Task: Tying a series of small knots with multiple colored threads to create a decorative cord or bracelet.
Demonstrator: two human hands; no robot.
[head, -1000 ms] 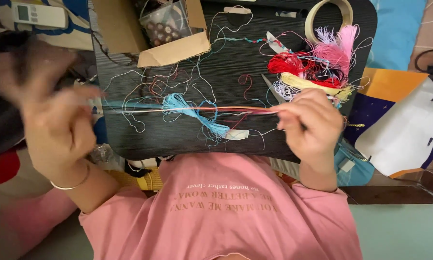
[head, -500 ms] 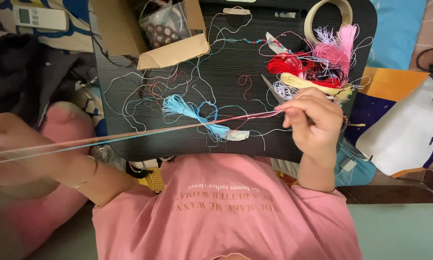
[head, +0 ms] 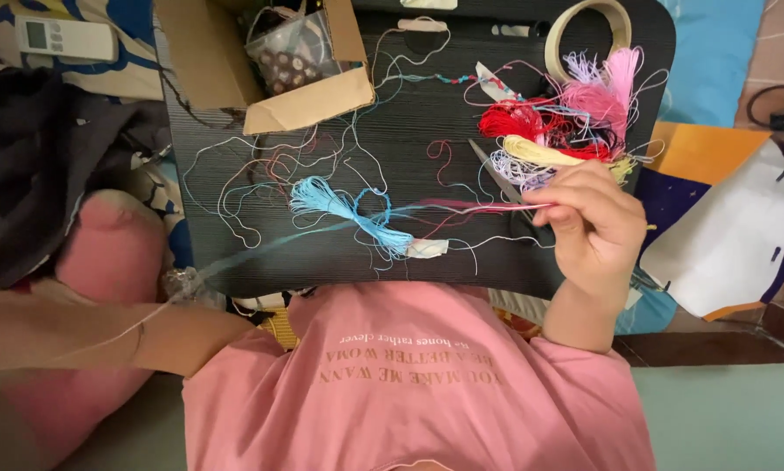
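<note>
My right hand [head: 593, 228] pinches the taut threads [head: 340, 228] over the table [head: 322, 262] (left hand out of frame); loose skeins remain unsorted.

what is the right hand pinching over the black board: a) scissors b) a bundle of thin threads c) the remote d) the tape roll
b, the right hand pinches thin threads that stretch left across the black board; the tape roll lies apart at the top.
</note>
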